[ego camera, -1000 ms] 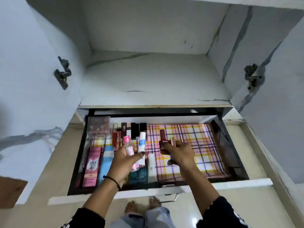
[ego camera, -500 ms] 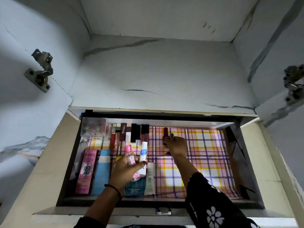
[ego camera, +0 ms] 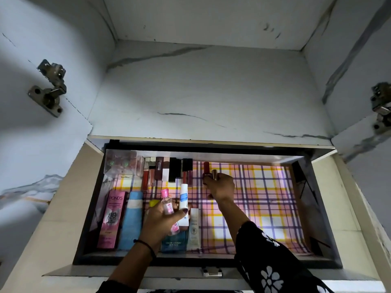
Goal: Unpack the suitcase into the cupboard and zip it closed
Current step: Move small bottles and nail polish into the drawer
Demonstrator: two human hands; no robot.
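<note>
The cupboard stands open, its marbled grey shelf taking up the upper half of the view, with a metal hinge on the left wall and another cut off at the right edge. Below the shelf, a dark-walled drawer is pulled out, lined with a pink, yellow and purple checked sheet that lies bare across the right half. Along the drawer's left edge lie a pink POND'S box and, just beside it, a blue tube. A clear plastic case sits in the back left corner, its contents too blurred to name. A row of lipsticks stands along the back edge. The right hand, in a black flowered sleeve, is near the middle of the back edge, clenched round a dark red lipstick and a second slim tube. The left hand, over the front left part, grasps a pink-capped bottle and a white tube. It partly hides a blue cologne box.
</note>
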